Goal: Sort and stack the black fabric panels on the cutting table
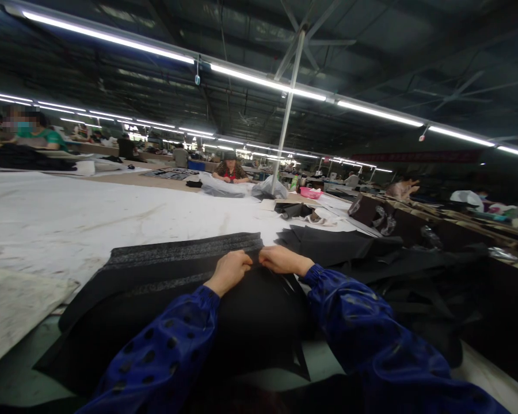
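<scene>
Black fabric pieces lie layered in front of me, with speckled grey strips across their upper part. My left hand is closed in a pinch on the black fabric near its upper right corner. Just to the right, my right hand pinches the edge of the same fabric, its fingertips close to those of the left. Both forearms are in blue dotted sleeves. More black fabric is spread to the right, beyond my right hand.
A white-covered table stretches ahead. A pink basin and plastic wrap stand further back, where a person in red sits. Dark brown boxes line the right. A metal pole rises beyond the fabric. Other people are in the background.
</scene>
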`<state>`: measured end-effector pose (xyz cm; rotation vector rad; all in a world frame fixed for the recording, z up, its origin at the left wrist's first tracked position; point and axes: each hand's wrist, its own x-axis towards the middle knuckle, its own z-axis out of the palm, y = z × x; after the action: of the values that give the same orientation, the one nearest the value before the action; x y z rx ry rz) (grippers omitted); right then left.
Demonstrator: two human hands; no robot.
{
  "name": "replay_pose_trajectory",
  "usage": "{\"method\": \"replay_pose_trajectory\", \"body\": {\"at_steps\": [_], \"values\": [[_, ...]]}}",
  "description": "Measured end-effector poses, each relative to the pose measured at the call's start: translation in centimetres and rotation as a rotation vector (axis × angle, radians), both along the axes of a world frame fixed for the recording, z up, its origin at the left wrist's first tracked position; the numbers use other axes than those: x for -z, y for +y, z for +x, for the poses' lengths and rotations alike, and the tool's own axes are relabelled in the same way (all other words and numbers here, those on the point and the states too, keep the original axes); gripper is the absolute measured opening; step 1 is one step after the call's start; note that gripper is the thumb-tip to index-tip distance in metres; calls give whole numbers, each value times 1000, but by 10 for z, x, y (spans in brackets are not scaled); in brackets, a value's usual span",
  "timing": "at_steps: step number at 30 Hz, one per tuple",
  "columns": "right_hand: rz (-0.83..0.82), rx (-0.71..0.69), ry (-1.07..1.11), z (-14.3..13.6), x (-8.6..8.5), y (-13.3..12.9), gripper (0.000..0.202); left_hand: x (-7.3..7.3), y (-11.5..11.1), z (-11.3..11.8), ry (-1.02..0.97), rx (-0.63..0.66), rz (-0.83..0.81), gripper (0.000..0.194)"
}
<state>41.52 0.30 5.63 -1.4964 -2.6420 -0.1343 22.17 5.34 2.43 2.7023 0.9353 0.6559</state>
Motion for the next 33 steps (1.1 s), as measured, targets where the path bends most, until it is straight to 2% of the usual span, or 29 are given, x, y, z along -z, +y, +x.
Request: {"method": "replay_pose_trajectory", "body": {"at_steps": [6,15,22,26,29,31,33], "values": [[79,18,-81,1,10,-5,14,-1,-3,-7,27,28,44,28],[109,19,-270,-6,7,-11,18,3,1,-8,146,190,288,30],[84,-34,-393,-5,7,-15,25,2,0,-9,145,212,293,29],[28,70,-377,3,-7,-22,27,0,-2,-11,155,206,301,29],[56,140,-212,-1,-15,-23,35,-1,-3,-12,159,194,290,30],[64,98,-55,-13,-12,-22,44,-2,-4,-12,152,190,278,31],[37,95,21,-26,0,-20,45,-2,-4,-12,146,185,269,30]]}}
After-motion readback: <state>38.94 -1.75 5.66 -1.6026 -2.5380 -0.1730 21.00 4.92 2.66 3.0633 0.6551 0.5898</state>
